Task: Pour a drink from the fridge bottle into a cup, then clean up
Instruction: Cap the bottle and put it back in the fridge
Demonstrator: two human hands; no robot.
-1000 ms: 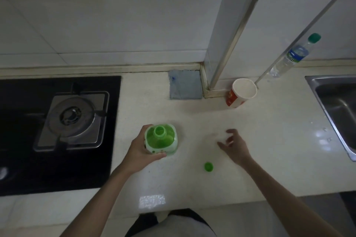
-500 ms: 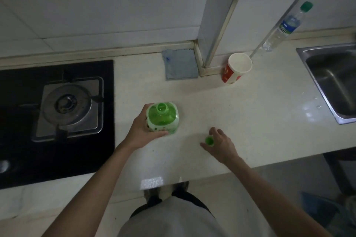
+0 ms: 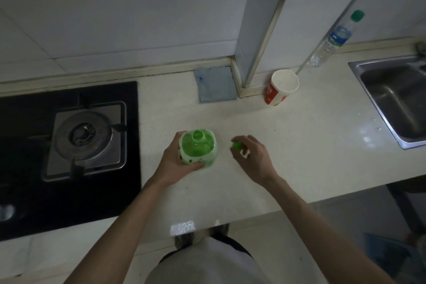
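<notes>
– Grip status: left hand (image 3: 175, 163) wraps the green bottle (image 3: 198, 147), which stands upright on the worktop (image 3: 299, 145) with its neck open. Right hand (image 3: 253, 157) pinches the green cap (image 3: 237, 145) in its fingertips, just right of the bottle, about level with its neck.
– Which step?
– Can't pin it. Cap is off and in hand, so either just uncapped or about to recap. My read is recap: the cap hangs near the neck, not set down.
– Cup?
– Paper cup (image 3: 282, 86) stands well beyond the bottle, to its far right. Inside looks plain white. No liquid I can make out, but it's too dim to be sure.
– Bottle contents?
– Green plastic, level not readable from above.
– Next move?
– If recapping: centre cap over neck, seat it square, twist with the left hand bracing the bottle. If pouring: park the cap and close the gap to the cup first.
</notes>
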